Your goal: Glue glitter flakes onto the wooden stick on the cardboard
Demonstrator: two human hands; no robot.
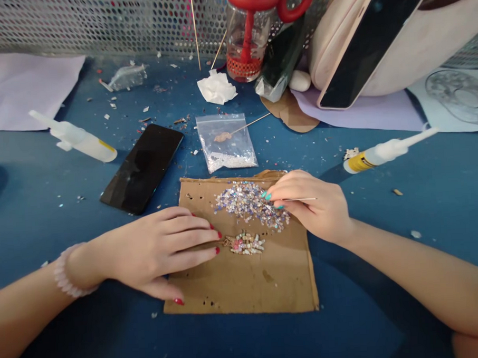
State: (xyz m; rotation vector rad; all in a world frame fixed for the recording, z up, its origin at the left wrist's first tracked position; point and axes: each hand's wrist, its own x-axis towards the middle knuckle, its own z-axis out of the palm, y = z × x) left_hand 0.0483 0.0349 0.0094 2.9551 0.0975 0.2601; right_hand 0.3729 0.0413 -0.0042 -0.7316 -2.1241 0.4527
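A brown cardboard piece (267,283) lies on the blue table. On it sits a pile of small shiny sequins (250,202) and a small cluster of stuck-together pieces (245,243). My left hand (163,248) lies flat on the cardboard's left side, fingers stretched out, fingertips touching the small cluster. My right hand (311,205) is closed in a pinch on a thin wooden stick (301,199), its fingertips at the edge of the sequin pile.
A black phone (143,167) lies left of the cardboard, a clear bag of sequins (225,142) behind it. Glue bottles lie at left (81,141) and right (380,153). A jar with red scissors (252,36), crumpled tissue (217,87) and a propped phone (370,44) stand at the back.
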